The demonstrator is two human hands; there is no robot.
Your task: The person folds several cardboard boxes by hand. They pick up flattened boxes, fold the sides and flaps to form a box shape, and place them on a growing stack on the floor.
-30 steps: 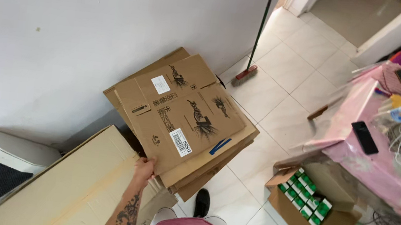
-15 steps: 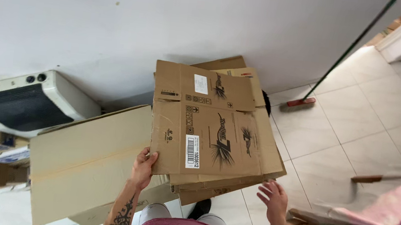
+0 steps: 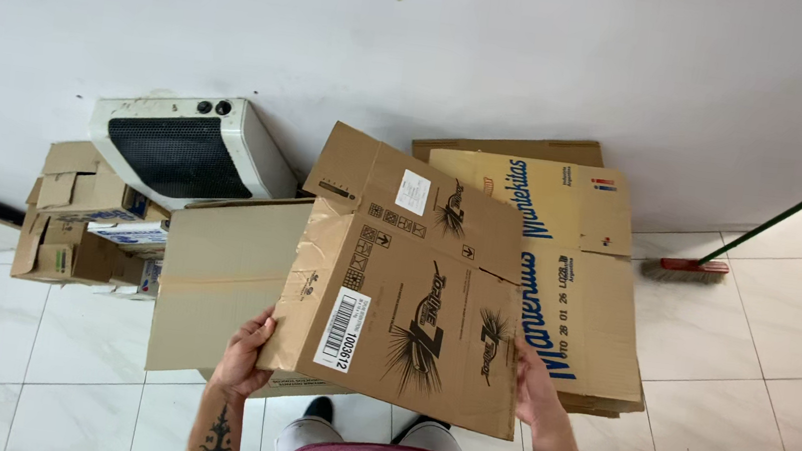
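Holding a flattened cardboard box (image 3: 413, 297) up in front of me, both hands on its lower edge. Left hand (image 3: 243, 354) clamps the bottom-left corner, thumb over the front face. Right hand (image 3: 532, 380) grips the right edge low down, fingers mostly hidden behind the panel (can't see how far they wrap). The box is off the floor, tilted, top edge leaning toward the wall (image 3: 422, 37).

Step in hand, as I read it: lifting this flat off the pile leaning at the wall and squaring it in my grip. Next move calls for an even hold on both sides, since the panel is creased along its left flap and could fold.

Left to right along the foot of the wall:
- small stack of open brown cartons (image 3: 70, 218), one white-and-blue packet wedged in on its right side
- white heater (image 3: 184, 145) with a black grille and two dark knobs, propped against the wall
- plain brown cardboard sheet (image 3: 218, 285), just behind my box, tape seam across it
- on my box: white barcode label bottom-left, small white square sticker near the top, black spiky graphic and handling pictograms
- second flat box (image 3: 581, 276) behind it, tan with blue lettering and a small red-and-blue mark at its top right corner, more flats under it
- broom (image 3: 708, 266), red head on the floor tiles (image 3: 792, 331), green handle slanting up to the right
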